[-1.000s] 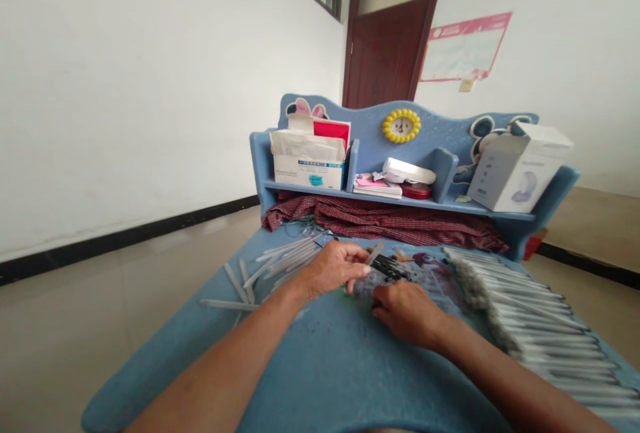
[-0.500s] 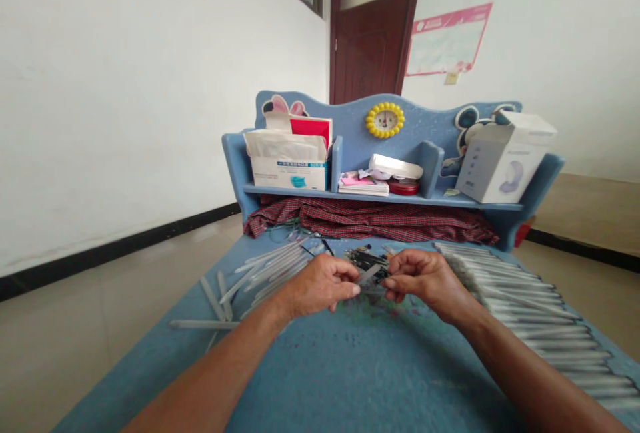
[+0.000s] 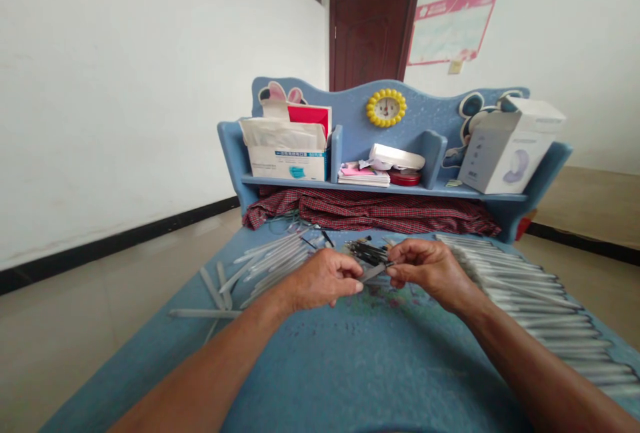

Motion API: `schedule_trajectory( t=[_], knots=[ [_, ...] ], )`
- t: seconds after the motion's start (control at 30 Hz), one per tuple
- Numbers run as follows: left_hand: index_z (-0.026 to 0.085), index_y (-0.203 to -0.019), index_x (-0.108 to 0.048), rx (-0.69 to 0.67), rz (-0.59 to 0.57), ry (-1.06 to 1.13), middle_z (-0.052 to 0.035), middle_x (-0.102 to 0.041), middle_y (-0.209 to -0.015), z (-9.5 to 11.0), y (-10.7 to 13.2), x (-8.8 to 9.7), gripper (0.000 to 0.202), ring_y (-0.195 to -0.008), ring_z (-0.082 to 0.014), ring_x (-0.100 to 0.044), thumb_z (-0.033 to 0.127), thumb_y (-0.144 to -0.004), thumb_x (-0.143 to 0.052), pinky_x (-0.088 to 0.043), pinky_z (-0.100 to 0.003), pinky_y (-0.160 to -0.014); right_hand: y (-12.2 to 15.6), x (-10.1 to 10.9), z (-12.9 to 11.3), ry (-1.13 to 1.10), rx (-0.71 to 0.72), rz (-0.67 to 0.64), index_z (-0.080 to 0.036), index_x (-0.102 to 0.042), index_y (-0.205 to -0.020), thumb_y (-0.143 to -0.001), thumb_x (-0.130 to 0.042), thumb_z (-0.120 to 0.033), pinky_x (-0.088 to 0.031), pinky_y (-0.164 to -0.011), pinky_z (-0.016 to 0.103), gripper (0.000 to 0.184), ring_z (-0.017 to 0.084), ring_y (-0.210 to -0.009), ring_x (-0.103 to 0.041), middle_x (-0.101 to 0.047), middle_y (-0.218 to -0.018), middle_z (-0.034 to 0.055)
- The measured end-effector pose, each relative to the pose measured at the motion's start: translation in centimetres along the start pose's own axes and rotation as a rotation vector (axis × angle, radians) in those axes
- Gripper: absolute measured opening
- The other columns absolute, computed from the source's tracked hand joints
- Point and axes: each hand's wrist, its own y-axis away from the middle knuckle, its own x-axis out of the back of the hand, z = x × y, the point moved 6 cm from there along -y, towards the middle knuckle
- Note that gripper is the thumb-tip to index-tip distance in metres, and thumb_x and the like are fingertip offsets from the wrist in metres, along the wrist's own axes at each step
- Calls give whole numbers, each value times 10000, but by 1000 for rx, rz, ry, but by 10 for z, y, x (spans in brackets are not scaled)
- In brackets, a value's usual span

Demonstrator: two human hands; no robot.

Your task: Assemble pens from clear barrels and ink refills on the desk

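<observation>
My left hand (image 3: pixel 333 276) is closed in a pinch on one end of a translucent tube (image 3: pixel 373 273) that looks like a pen barrel. At its other end my right hand (image 3: pixel 425 270) pinches a small black piece (image 3: pixel 389 264) against the tube; whether the piece sits inside it I cannot tell. Just behind the fingers lies a pile of thin black parts (image 3: pixel 367 252). Loose translucent tubes (image 3: pixel 275 263) lie left of my left hand. Beyond my right wrist, many tubes with dark ends (image 3: pixel 535 303) are laid side by side in a row.
A blue desk (image 3: pixel 340 366) carries everything, with a shelf unit (image 3: pixel 310 185) at its back. On the shelf stand a mask box (image 3: pixel 287 161), a white carton (image 3: pixel 505 153) and a red tin (image 3: pixel 405 178). Checked cloth (image 3: pixel 370 213) lies beneath the shelf.
Both hands stay close together, and the tube and black piece between them now show more plainly. The view has tipped slightly downward.
</observation>
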Motion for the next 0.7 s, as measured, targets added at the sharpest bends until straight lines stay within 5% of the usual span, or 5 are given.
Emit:
schedule_trajectory(
  t=[0.7],
  knots=[
    [121,-791,-654,-29,-7,-181,34,-500,-573,9,2,3,226,-485,-65,-413,298,-709,-541,-281,-168,-447,4,2,-2,253,34,37,-159,-612,-680,-642,-654,-226,-384,-484,209,88,89,-503,-502,-573,-564,-25]
  ],
)
